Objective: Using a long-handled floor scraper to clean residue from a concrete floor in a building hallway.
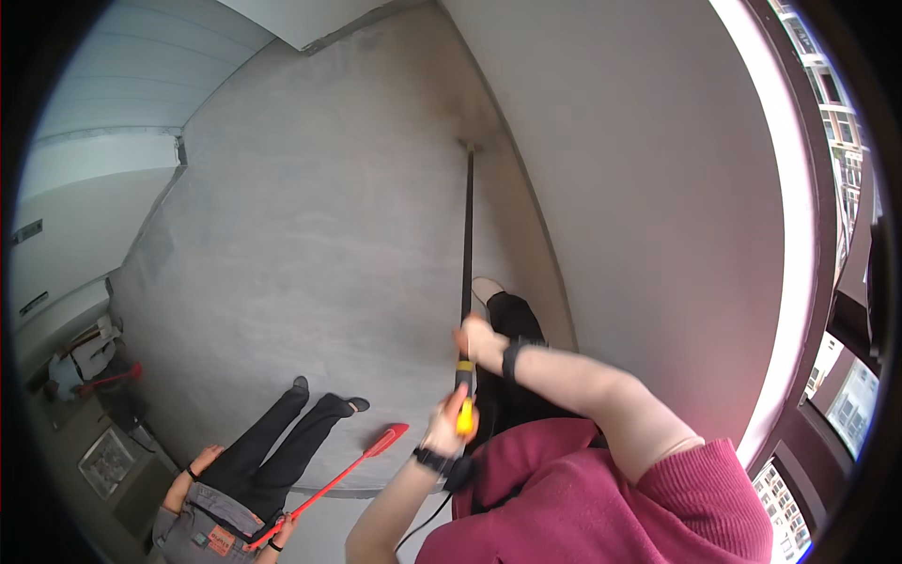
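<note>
My right hand [480,337] grips the black shaft of a long-handled tool [468,225]. Lower down, my left hand [445,426] is closed around its black and yellow grip. The shaft runs away from me to the concrete floor [303,233], where a small, flat crosswise head [470,145] meets it near the right wall. That head is blurred, so I cannot tell whether it is a scraper or a brush. Brownish dust or discoloration shows around it. One light-coloured shoe [486,289] of mine stands beside the shaft.
At lower left stands a person [282,437] in dark trousers, holding a red long-handled tool [331,485] with a flat head. Further left is another figure [91,366], perhaps a reflection, with a red tool. A plain wall [634,176] rises at right beneath windows. White panels [84,218] line the left.
</note>
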The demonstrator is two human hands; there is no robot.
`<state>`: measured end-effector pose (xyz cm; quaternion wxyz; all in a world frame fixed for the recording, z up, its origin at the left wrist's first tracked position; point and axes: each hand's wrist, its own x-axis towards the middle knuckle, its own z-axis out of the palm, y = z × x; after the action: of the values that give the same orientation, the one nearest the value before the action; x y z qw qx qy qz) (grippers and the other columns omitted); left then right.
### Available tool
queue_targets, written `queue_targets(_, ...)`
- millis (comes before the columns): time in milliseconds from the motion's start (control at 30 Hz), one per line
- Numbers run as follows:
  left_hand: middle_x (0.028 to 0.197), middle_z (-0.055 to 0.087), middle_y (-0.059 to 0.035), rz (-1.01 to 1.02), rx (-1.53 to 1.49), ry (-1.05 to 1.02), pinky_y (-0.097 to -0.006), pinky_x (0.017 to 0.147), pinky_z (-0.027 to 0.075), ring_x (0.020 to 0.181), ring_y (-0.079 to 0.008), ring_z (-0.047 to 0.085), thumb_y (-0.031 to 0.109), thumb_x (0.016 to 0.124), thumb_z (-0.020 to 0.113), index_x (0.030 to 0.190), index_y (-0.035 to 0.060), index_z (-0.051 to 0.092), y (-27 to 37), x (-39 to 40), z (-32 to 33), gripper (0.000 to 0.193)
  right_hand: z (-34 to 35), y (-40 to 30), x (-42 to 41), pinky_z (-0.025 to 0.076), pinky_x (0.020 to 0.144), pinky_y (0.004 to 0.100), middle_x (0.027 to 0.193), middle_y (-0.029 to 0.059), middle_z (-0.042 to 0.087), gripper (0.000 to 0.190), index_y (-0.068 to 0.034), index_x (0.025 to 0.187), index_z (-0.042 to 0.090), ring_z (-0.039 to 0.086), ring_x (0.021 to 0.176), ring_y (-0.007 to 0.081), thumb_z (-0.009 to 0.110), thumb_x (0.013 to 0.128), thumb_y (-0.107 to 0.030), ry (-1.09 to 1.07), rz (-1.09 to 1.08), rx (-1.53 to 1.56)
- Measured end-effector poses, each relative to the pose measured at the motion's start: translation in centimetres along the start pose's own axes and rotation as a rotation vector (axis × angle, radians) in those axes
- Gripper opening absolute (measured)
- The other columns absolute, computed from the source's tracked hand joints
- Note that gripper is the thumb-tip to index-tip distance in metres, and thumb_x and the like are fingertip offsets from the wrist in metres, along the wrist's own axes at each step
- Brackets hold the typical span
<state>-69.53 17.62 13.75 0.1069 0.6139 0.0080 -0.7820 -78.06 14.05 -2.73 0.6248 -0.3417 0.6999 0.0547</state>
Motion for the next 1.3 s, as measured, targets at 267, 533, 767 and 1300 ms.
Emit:
queue_targets(267,0.047,0.042,-0.0048,0.158,0.014,-0.126,-0.0217,0.031,0.025,0.032,-0.0117,0.035,0.045,0.078,0.04,0.082,0.0015,0.043,2.5,1.9,1.1,0.044,-5.7,-2.9,1.0,0.043,0.048,0.039,0.065,0.022,0.054,0.031,0.005,0.079,0.048,0.055,0.06,0.0329,0.047,0.069,-0.024,0.082,-0.273,-0.091)
queue_targets(533,0.048,0.043,-0.0056,-0.055,0.051,0.076,-0.0216,0.03,0.028,0.034,-0.0116,0.039,0.04,0.076,0.046,0.079,0.0048,0.041,-2.4,-4.0,-2.1,0.036,2.4,1.5,-3.0,0.041,0.055,0.0387,0.063,0.0157,0.052,0.021,0.0,0.075,0.048,0.053,0.06,0.0294,0.046,0.068,-0.02,-0.031,-0.508,-0.627)
queue_targets(767,0.047,0.042,-0.0051,0.223,-0.003,-0.049,-0.021,0.029,0.024,0.03,-0.0121,0.035,0.046,0.074,0.046,0.079,0.0015,0.043,3.0,7.2,3.4,0.045,-8.2,-2.8,4.0,0.043,0.055,0.0355,0.065,0.0176,0.054,0.022,0.001,0.069,0.053,0.055,0.065,0.0284,0.048,0.067,-0.02,-0.028,-0.166,-0.018)
queue_targets(1300,0.059,0.051,-0.0054,0.873,0.442,0.227,-0.0241,0.037,0.034,0.042,-0.0129,0.044,0.036,0.074,0.047,0.074,0.0067,0.052,-12.7,-6.1,-8.1,0.03,5.2,4.5,-2.6,0.043,0.056,0.0261,0.07,0.0071,0.055,0.014,-0.008,0.076,0.053,0.053,0.065,0.0155,0.054,0.065,-0.015,-0.439,-0.965,-0.65)
